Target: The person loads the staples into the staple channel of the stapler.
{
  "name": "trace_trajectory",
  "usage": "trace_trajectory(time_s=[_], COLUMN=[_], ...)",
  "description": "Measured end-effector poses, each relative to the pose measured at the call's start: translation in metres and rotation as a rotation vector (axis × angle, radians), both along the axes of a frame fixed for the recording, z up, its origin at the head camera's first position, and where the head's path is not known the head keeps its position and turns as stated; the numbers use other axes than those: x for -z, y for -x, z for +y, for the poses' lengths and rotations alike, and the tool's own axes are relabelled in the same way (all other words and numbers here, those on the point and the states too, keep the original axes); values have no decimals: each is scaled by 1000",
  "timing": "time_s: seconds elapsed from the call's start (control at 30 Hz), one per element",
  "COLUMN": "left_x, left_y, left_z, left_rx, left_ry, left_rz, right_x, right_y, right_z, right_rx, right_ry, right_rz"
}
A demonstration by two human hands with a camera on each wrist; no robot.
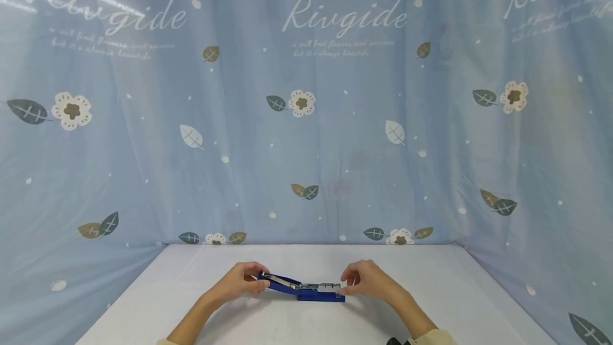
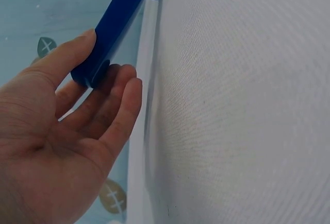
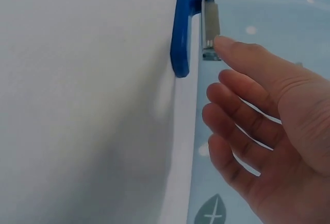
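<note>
A pale blue curtain [image 1: 306, 121] printed with flowers, leaves and white script hangs round three sides of the space; in front of it stands a white table [image 1: 306, 323], and on the table, near the person's edge and about midway across, lies a blue stapler [image 1: 306, 287] that has been swung open, its base flat on the surface and its top arm tilted up towards the left; the silver staple channel [image 1: 322, 285] lies exposed along the base; the left hand [image 1: 238, 281] grips the raised end of the blue arm, thumb on one side and fingers curled under the other, as the left wrist view shows plainly; the right hand [image 1: 369, 279] sits at the opposite end, its fingers loosely bent, one fingertip [image 3: 227, 45] touching the tip of the metal channel while the rest hang free; the two hands are apart, one at each end of the stapler.
</note>
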State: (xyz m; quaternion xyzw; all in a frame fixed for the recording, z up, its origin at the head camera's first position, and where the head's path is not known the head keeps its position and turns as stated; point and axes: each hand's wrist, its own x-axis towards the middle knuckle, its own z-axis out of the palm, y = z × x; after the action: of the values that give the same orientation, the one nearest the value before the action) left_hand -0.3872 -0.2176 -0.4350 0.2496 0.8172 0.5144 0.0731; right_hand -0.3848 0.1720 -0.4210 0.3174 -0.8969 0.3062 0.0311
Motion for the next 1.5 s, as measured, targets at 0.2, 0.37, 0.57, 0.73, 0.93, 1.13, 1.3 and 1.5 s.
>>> trace_trajectory(time_s=[0.2, 0.37, 0.57, 0.73, 0.93, 1.13, 1.3, 1.5], left_x=[2, 2, 2, 1, 0, -5, -11, -12], left_y=[0, 1, 1, 1, 1, -2, -4, -5], left_z=[1, 0, 0, 0, 1, 5, 12, 17], left_rx=[-3, 0, 10, 10, 15, 24, 25, 10], left_ry=[-3, -3, -10, -14, -18, -46, -79, -103], left_rz=[-1, 0, 2, 5, 25, 54, 52, 57], right_x=[3, 4, 9, 11, 12, 12, 12, 13], right_y=[-2, -3, -2, -1, -1, -1, -1, -1], right_z=[4, 4, 2, 1, 1, 0, 1, 0], right_rx=[-27, -21, -4, 6, 4, 6, 22, 25], right_ry=[10, 3, 2, 0, 5, 0, -10, -10], right_rz=[-55, -84, -117, -118, -117, -113, -117, -112])
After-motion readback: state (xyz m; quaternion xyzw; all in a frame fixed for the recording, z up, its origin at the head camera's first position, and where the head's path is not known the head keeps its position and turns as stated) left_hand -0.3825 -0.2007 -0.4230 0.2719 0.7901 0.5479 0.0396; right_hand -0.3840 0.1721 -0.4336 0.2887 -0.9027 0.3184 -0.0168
